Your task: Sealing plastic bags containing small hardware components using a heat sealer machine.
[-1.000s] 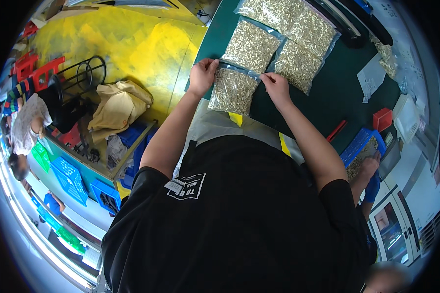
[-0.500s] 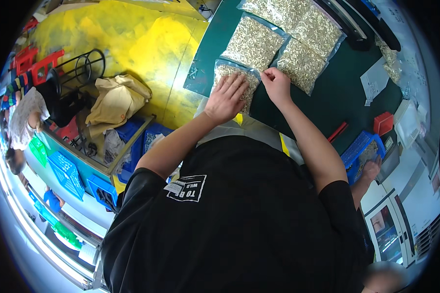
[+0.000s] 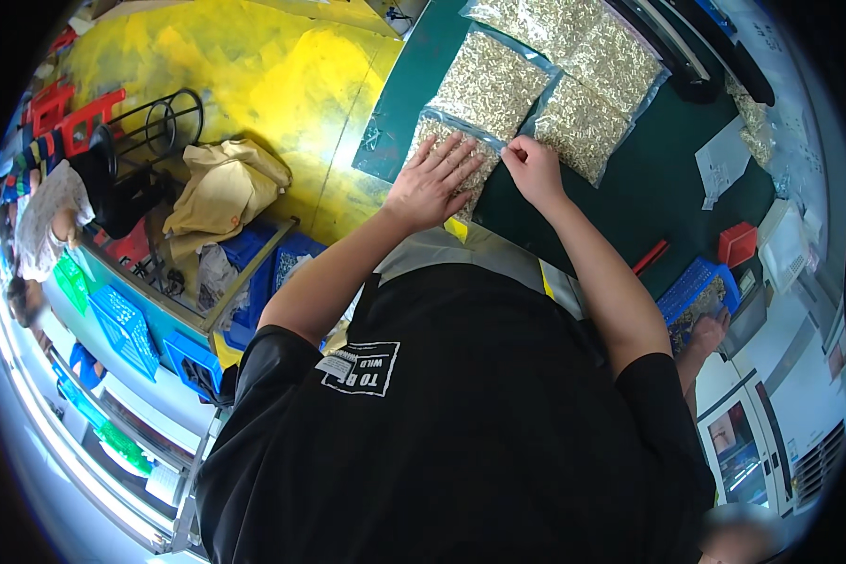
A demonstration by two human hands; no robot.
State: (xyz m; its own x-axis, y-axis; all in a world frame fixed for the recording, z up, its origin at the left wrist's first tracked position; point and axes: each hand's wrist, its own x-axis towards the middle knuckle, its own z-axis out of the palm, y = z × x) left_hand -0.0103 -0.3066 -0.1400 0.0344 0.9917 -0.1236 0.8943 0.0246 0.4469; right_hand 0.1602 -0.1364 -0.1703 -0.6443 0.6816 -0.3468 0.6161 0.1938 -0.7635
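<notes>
A clear plastic bag (image 3: 485,175) full of small pale-gold metal pieces lies at the near left edge of the green table. My left hand (image 3: 425,188) rests flat on it with the fingers spread. At the bag's upper right corner, my right hand (image 3: 534,171) is closed in a pinch on the plastic edge; the fingertips partly hide what they grip. Just beyond lies a second filled bag (image 3: 489,86), its lower edge touching the first. To the right of it is another filled bag (image 3: 581,127), with more filled bags (image 3: 611,61) at the back.
On the green table (image 3: 630,202) are a red tool (image 3: 650,256), a red bin (image 3: 737,243) and a white sheet (image 3: 721,162). A co-worker's hand (image 3: 711,331) reaches into a blue basket (image 3: 691,291) at right. Left are a tan sack (image 3: 226,188) and a cart with blue crates.
My left hand has shifted slightly left and its fingers have spread wider on the bag. My right hand stays pinched at the corner, nearly unmoved.
</notes>
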